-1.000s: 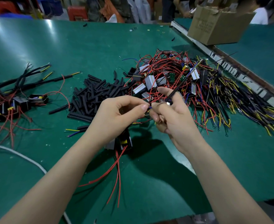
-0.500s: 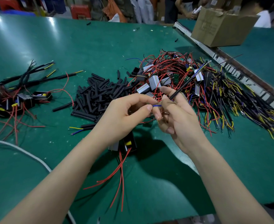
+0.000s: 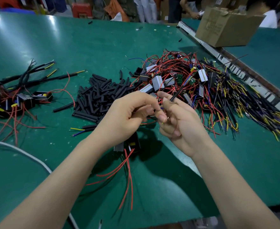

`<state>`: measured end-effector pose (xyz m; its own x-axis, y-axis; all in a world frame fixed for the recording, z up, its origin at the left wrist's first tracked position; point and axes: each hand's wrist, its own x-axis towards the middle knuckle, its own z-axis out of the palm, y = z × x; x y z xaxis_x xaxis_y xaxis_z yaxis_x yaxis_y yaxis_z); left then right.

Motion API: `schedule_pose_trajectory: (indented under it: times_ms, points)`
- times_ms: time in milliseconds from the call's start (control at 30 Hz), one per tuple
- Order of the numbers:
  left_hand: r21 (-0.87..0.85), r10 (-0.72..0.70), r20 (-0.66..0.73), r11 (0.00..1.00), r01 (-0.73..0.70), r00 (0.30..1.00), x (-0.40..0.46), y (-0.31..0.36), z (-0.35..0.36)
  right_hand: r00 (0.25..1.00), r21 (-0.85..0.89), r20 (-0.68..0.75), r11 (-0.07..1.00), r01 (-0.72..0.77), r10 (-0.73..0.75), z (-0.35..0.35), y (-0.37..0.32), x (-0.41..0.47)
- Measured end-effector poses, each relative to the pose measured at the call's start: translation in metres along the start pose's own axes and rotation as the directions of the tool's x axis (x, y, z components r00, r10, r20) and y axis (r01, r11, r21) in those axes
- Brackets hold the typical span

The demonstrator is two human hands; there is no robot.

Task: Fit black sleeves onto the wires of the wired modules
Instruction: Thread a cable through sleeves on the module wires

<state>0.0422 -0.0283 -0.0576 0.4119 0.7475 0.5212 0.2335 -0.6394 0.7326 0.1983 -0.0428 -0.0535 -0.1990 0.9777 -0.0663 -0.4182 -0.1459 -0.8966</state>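
Fingers crowd the join, so whether the blue wire tip (image 3: 161,108) sits inside the black sleeve (image 3: 179,92) is hard to tell. The left hand (image 3: 127,118) curls closed, pinching wires, a module (image 3: 129,144) half hidden beneath its wrist; the right hand (image 3: 182,119) grips the sleeve, slanting up beyond the fingertips. The loose sleeve pile (image 3: 99,98) lies just beyond the left hand on the green table (image 3: 86,47).

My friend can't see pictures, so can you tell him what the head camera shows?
Two bare hands work close together over a green table: the right hand holds a black sleeve, the left hand pinches thin wires. Behind lie a pile of black sleeves and a tangle of wired modules.
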Motion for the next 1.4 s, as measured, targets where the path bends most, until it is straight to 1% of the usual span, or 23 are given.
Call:
schedule_pose_trajectory:
  times_ms: [33, 67, 100, 167, 267, 333, 467, 567, 667, 800, 867, 967, 1100, 1167, 1300, 1367, 1400]
  points:
    - [0.078, 0.030, -0.032, 0.997, -0.027, 0.999, 0.000, -0.001, -0.001, 1.000, -0.001, 0.001, 1.000, 0.001, -0.001, 0.000, 0.000, 0.000]
    - [0.100, 0.030, -0.055, 0.995, -0.024, 0.998, 0.000, -0.002, -0.001, 1.000, -0.007, 0.000, 1.000, 0.010, -0.010, 0.000, 0.000, 0.001]
    - [0.059, -0.004, -0.062, 0.998, 0.008, 0.998, 0.000, -0.001, 0.000, 1.000, -0.023, -0.003, 0.999, 0.029, -0.029, 0.000, 0.000, 0.001]
    - [-0.077, -0.116, -0.039, 0.991, 0.113, 0.992, 0.000, 0.002, -0.001, 0.996, -0.080, -0.020, 0.993, 0.086, -0.088, 0.001, -0.001, 0.001]
    - [-0.262, -0.271, -0.003, 0.929, 0.261, 0.963, 0.002, 0.005, -0.002, 0.981, -0.205, -0.028, 0.962, 0.182, -0.192, 0.001, -0.001, 0.000]
    - [-0.267, -0.327, 0.016, 0.909, 0.319, 0.945, 0.003, 0.006, -0.003, 0.969, -0.278, -0.015, 0.932, 0.232, -0.246, 0.002, 0.001, 0.000]
    - [-0.232, -0.339, 0.063, 0.910, 0.344, 0.939, 0.002, 0.007, -0.006, 0.935, -0.346, 0.051, 0.872, 0.347, -0.352, 0.000, 0.003, -0.001]
    - [-0.185, -0.338, 0.082, 0.919, 0.347, 0.938, 0.001, 0.005, -0.007, 0.895, -0.457, 0.118, 0.777, 0.434, -0.430, -0.004, 0.005, -0.001]
    - [-0.176, -0.336, 0.085, 0.922, 0.346, 0.938, 0.000, 0.004, -0.008, 0.875, -0.571, 0.150, 0.682, 0.457, -0.461, -0.008, 0.008, 0.001]
    - [-0.163, -0.334, 0.092, 0.924, 0.345, 0.938, 0.000, 0.004, -0.007, 0.865, -0.676, 0.145, 0.590, 0.441, -0.480, -0.015, 0.013, 0.004]
    - [-0.181, -0.352, 0.079, 0.915, 0.360, 0.933, 0.001, 0.004, -0.004, 0.856, -0.698, 0.145, 0.562, 0.444, -0.496, -0.017, 0.015, 0.005]
    - [-0.230, -0.443, 0.059, 0.866, 0.443, 0.895, 0.002, 0.004, 0.000, 0.834, -0.703, 0.154, 0.534, 0.469, -0.530, -0.019, 0.014, 0.006]
    - [-0.263, -0.606, 0.080, 0.753, 0.603, 0.791, 0.005, 0.007, -0.002, 0.779, -0.749, 0.204, 0.418, 0.514, -0.593, -0.021, 0.013, 0.007]
    - [-0.261, -0.624, 0.125, 0.729, 0.633, 0.771, 0.005, 0.009, -0.003, 0.758, -0.763, 0.217, 0.378, 0.525, -0.616, -0.021, 0.014, 0.007]
    - [-0.267, -0.623, 0.220, 0.702, 0.660, 0.751, 0.005, 0.012, -0.003, 0.701, -0.801, 0.273, 0.248, 0.545, -0.659, -0.018, 0.015, 0.006]
    - [-0.276, -0.650, 0.241, 0.666, 0.693, 0.721, 0.005, 0.011, -0.005, 0.682, -0.777, 0.294, 0.249, 0.578, -0.669, -0.017, 0.015, 0.006]
    - [-0.275, -0.666, 0.250, 0.647, 0.711, 0.703, 0.006, 0.010, -0.006, 0.667, -0.773, 0.312, 0.227, 0.592, -0.677, -0.017, 0.015, 0.005]
